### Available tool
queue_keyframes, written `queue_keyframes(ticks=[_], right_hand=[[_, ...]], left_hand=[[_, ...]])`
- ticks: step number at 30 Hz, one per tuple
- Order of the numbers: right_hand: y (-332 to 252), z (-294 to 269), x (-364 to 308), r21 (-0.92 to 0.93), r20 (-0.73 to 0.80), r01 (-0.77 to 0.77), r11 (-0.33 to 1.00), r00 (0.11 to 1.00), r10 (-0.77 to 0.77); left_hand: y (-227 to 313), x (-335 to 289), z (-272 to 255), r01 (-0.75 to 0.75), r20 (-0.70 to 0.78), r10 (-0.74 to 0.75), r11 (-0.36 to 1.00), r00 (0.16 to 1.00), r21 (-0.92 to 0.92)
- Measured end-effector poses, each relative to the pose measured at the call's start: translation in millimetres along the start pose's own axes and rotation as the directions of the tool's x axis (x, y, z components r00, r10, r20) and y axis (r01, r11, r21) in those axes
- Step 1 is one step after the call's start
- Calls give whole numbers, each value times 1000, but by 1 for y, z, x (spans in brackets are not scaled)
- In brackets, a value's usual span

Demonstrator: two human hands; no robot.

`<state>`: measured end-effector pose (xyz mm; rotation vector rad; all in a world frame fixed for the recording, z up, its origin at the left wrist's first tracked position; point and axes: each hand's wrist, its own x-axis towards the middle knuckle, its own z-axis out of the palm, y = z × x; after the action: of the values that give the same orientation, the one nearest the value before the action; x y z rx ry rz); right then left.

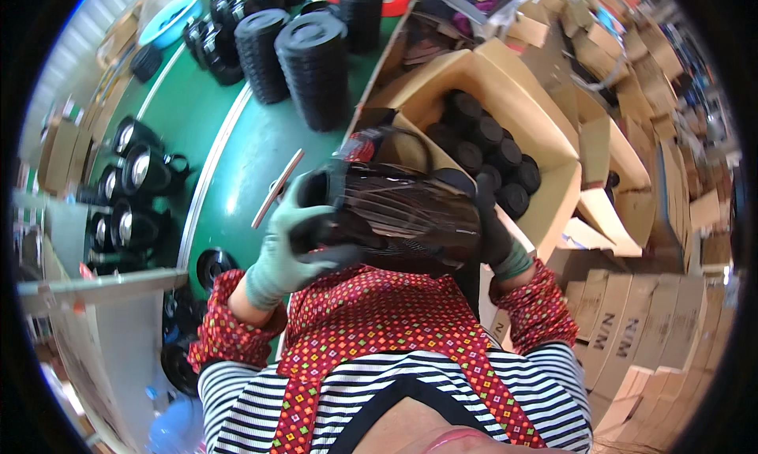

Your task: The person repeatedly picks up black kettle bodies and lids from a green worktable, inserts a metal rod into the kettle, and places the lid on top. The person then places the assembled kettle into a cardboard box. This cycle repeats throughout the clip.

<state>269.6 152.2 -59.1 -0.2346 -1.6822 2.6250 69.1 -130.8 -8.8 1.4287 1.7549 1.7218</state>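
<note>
A glossy black jug [410,217] lies sideways between my hands, in front of my chest, with a looped handle on its far side. My left hand [288,245], in a pale green glove with dark fingertips and palm, holds its left end, thumb toward me. My right hand [495,231], in the same kind of glove, is closed against the right end; most of its fingers are hidden. Just beyond the jug, to the right, an open cardboard box [557,138] contains several black cylindrical pieces [483,134]. A thin reddish stick-like strip [278,187] lies on the green table, near my left hand.
Stacks of ribbed black round parts [312,71] stand on the green table [257,134]. More black jugs [142,170] are grouped at the left, and a light blue basin [170,17] sits far left. Flattened cartons [632,320] are stacked at the right.
</note>
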Motion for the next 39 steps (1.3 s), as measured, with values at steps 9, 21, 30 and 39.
queue_keyframes(ticks=[9, 21, 30, 39], right_hand=[[-48, 38, 1, -689, 161, 565, 453, 729, -665], [-43, 33, 3, 321, -167, 11, 947, 985, 45], [-6, 17, 23, 11, -189, 270, 963, 946, -263], [-29, 53, 6, -534, -16, 569, 625, 732, -681]], left_hand=[[-34, -36, 21, 252, 16, -528, 379, 849, -891], [-25, -30, 3, 229, -257, -308, 927, 916, -296], [10, -11, 21, -2, -114, 5, 999, 993, 33], [-4, -9, 15, 303, -27, -523, 534, 852, -789]])
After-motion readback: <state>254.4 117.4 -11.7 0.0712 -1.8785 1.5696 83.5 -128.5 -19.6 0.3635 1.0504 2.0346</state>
